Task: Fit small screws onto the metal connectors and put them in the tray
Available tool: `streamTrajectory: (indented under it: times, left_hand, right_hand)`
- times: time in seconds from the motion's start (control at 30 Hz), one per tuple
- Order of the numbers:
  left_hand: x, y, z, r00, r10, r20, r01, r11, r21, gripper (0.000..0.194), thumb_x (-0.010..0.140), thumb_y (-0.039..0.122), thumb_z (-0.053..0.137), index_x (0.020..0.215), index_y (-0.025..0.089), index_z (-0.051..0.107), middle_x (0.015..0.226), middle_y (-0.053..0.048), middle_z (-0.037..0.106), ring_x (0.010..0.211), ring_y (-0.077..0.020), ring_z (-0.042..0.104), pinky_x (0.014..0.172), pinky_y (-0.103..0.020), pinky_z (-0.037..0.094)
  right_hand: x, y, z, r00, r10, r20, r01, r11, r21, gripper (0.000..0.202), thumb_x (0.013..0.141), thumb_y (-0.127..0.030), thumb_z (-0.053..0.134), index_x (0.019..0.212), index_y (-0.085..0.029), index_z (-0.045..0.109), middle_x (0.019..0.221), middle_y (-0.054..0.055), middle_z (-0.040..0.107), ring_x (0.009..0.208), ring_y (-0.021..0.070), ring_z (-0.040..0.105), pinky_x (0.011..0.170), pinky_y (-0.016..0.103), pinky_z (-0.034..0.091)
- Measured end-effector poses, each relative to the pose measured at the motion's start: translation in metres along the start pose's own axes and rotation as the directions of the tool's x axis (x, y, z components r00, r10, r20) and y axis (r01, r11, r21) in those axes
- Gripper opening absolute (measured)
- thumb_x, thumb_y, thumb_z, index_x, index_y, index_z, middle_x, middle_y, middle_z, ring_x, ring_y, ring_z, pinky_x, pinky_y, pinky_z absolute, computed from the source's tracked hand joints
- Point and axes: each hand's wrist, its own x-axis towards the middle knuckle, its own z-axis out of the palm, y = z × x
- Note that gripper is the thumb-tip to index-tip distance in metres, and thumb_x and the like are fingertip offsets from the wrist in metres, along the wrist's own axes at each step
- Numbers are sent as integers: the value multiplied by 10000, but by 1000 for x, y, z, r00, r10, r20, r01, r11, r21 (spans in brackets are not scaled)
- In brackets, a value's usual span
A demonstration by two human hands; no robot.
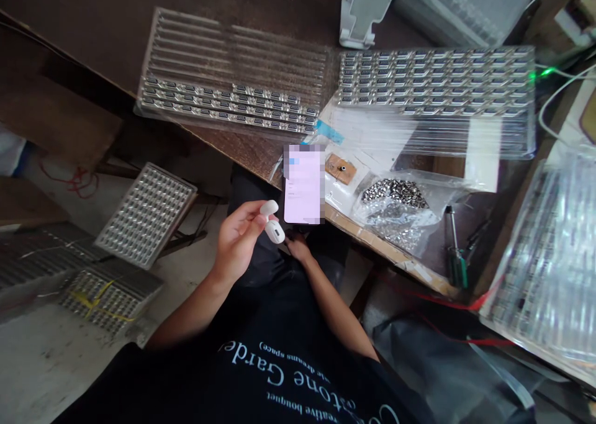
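Observation:
My left hand (239, 234) pinches a small white earbud case (275, 231) between thumb and fingers. A second rounded white part, which looks like its lid, stands up at the fingertips. My right hand (298, 245) is low at the bottom end of a smartphone (303, 191) with a lit, pale screen. Its fingers look closed at the phone's lower edge, though they are partly hidden. The phone's lower half reaches past the table's front edge, above my lap.
Clear plastic trays of metal connectors lie on the table, one left (223, 110), one right (433, 79). Nearby are a bag of small metal parts (395, 207), a brown block (341, 168) and a green-handled screwdriver (457, 262). More connector trays (146, 216) stand low on the left.

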Motion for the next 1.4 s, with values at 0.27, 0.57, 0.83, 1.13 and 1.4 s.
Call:
streamTrajectory:
  times: [0.27,0.57,0.83,1.13,1.4]
  left_hand:
    - [-1,-1,-2,998,14,61,-15,1000,12,315,861,441,806,1063,200,792,819,-42,696,682,-128,630,640,-226,566]
    - [0,-6,-6,994,23,108,-22,1000,-10,280,887,403,786,1107,230,791,851,-41,688,678,-118,603,592,-210,517]
    - [0,-6,-5,994,20,110,-20,1000,0,314,893,410,781,1148,227,781,824,-30,652,631,-106,559,598,-230,499]
    - [0,-4,-2,993,29,111,-28,999,-18,295,895,405,783,1131,227,780,799,-20,636,645,-103,569,605,-221,504]
    - [0,-4,2,999,26,47,-25,1000,-4,359,826,467,840,1048,192,774,872,-52,723,759,-134,680,688,-211,573]
  right_hand:
    - [-1,0,-1,1000,-28,-1,28,999,21,236,1030,-369,617,1035,-154,715,1109,70,745,1075,212,696,1020,452,534]
    - [-1,2,1,1000,-30,1,30,999,31,270,1033,-406,607,1031,-158,715,1094,68,749,1027,204,706,993,438,545]
    - [1,3,0,1000,-25,11,25,1000,12,264,1030,-406,615,1052,-159,707,1105,69,733,1035,207,697,989,445,552]
    - [1,3,-1,999,-33,24,34,999,-8,259,1027,-395,625,1069,-155,711,1125,74,734,1073,218,695,1011,466,547]
    - [0,1,-1,1000,-24,2,24,1000,8,255,1020,-386,635,1085,-156,723,1151,81,748,1092,219,702,1019,458,545]
